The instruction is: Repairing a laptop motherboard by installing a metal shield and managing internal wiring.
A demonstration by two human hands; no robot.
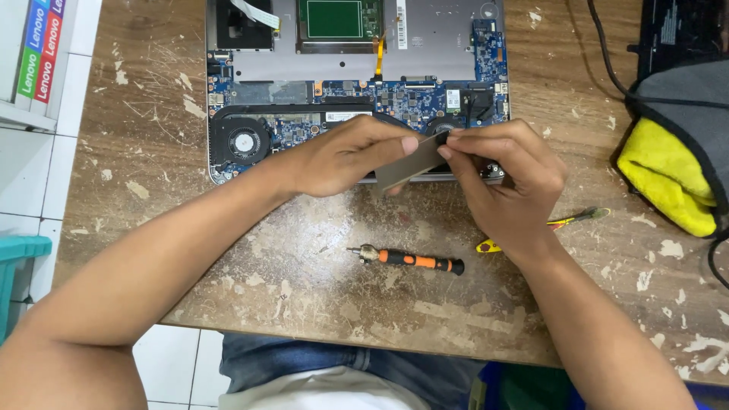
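Two bare hands meet over an opened silver laptop (425, 45) with its bottom cover off, exposing a blue circuit board, a round black cooling fan (241, 143) at its near left corner and a green-bordered panel near the far edge of the worn, paint-flecked wooden table (250, 250). The left hand (342, 156) pinches the left end of a thin, flat grey rectangular strip (406, 163), thumb and fingers closed on it. The right hand (505, 178) grips the strip's right end, fingertips pressed together around a small dark piece there. The strip is held tilted just above the laptop's near edge, roughly mid-table.

On the bare wood nearer the table's front edge lies a small screwdriver with an orange-and-black handle (414, 260), its metal tip pointing left, apart from both hands. A yellow plastic pry tool (487, 246) peeks out from under the right wrist, and a thin yellow-and-green tool (581, 218) lies just to the right of that hand. Toward the table's right edge sits a grey and yellow cloth (672, 163) with black trim, with a black cable (604, 57) running past it.
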